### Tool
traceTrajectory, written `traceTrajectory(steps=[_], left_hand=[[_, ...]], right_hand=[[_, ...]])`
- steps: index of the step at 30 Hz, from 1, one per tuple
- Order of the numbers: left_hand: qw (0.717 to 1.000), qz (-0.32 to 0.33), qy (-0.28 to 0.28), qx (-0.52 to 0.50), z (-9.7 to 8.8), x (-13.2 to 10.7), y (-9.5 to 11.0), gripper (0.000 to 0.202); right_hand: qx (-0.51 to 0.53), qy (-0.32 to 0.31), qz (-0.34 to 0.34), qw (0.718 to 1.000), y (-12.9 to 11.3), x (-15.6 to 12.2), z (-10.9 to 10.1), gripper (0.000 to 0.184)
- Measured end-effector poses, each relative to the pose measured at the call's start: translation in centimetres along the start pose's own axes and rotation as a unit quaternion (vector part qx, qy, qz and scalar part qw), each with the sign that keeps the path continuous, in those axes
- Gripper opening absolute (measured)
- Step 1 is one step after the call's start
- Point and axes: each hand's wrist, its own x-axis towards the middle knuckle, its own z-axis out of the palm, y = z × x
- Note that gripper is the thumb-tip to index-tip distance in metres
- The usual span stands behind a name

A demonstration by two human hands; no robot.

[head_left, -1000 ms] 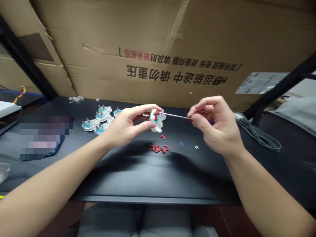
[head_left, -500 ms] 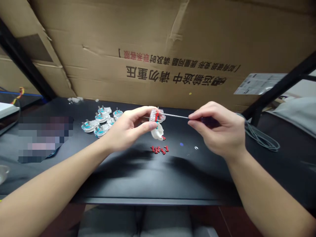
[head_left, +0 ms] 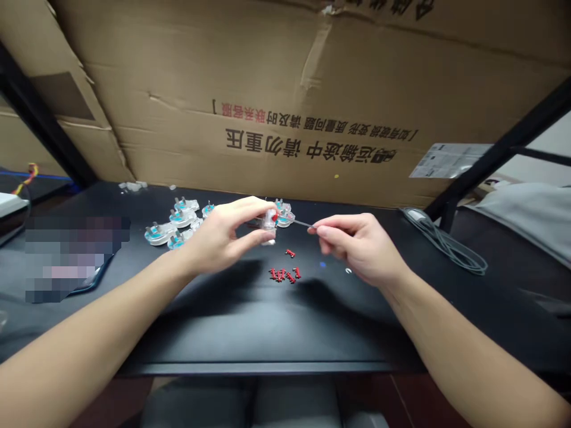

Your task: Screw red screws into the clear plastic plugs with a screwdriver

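clear plastic plug [head_left: 269,220] pinched in left hand [head_left: 223,238]; right hand [head_left: 357,246] grips a thin screwdriver [head_left: 303,223].

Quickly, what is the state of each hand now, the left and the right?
Left hand: closed, holding a clear plug.
Right hand: closed, holding a thin screwdriver.

Mostly glossy and smooth, rough only at the far side.

Transparent shiny plastic on the plug housings [head_left: 159,233] at left and centre, thin polished steel on the screwdriver shaft [head_left: 302,223], glossy red finish on the small parts [head_left: 281,274] nearer the middle, faintly shiny black tabletop [head_left: 250,339], creased matt brown cardboard [head_left: 285,101] far off, matt grey cable sheathing [head_left: 446,252] at right.
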Motion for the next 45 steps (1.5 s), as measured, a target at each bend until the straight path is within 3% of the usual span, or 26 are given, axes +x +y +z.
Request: traceTrajectory(steps=[1,5,7,9,11,15,18,20,22,25,30,33,38,45], left_hand=[[1.000,-0.005,-0.007,0.001,-0.1,0.0,0.0,0.026],[0.990,-0.085,-0.061,-0.094,0.1,0.1,-0.1,0.031],[0.995,-0.067,-0.046,-0.063,0.2,0.0,0.0,0.030],[0.999,-0.033,-0.026,-0.011,0.4,0.0,0.0,0.032],[0.999,-0.036,-0.031,-0.023,0.4,-0.1,-0.1,0.034],[0.975,-0.118,-0.030,-0.185,0.6,0.0,-0.3,0.035],[0.956,-0.143,-0.019,-0.256,0.8,0.0,-0.2,0.036],[0.947,-0.150,-0.043,-0.280,1.0,0.0,0.1,0.036],[0.942,-0.150,-0.080,-0.288,1.2,0.0,0.6,0.034],[0.939,-0.151,-0.115,-0.287,1.6,0.0,1.2,0.032],[0.939,-0.156,-0.140,-0.274,1.7,0.0,1.5,0.027],[0.937,-0.160,-0.139,-0.278,1.9,0.0,1.4,0.028],[0.928,-0.163,-0.140,-0.305,2.3,-0.2,1.3,0.029],[0.922,-0.166,-0.132,-0.323,2.5,-0.1,1.6,0.028]], right_hand=[[-0.006,0.002,0.002,1.000,-0.1,0.0,0.1,0.018],[-0.105,0.101,-0.108,0.983,-0.3,0.2,0.1,0.011],[-0.067,0.064,-0.067,0.993,-0.1,0.3,0.1,0.016],[0.023,-0.021,0.025,0.999,0.3,0.4,0.2,0.025],[0.054,-0.061,0.055,0.995,0.7,0.5,0.2,0.027],[-0.042,-0.013,-0.049,0.998,1.4,0.4,0.4,0.013],[-0.042,0.052,-0.113,0.991,1.3,0.3,0.9,0.011],[-0.055,0.080,-0.184,0.978,1.1,0.2,1.4,0.016],[-0.086,0.077,-0.259,0.959,0.8,0.3,1.8,0.025],[-0.137,0.063,-0.336,0.930,0.4,0.6,1.9,0.023],[-0.195,0.049,-0.396,0.896,0.0,1.0,1.0,0.018],[-0.170,0.068,-0.385,0.905,0.0,0.8,0.9,0.018],[-0.095,0.108,-0.303,0.942,-0.3,0.2,1.8,0.017],[-0.059,0.124,-0.274,0.952,-1.0,-0.2,2.3,0.021]])
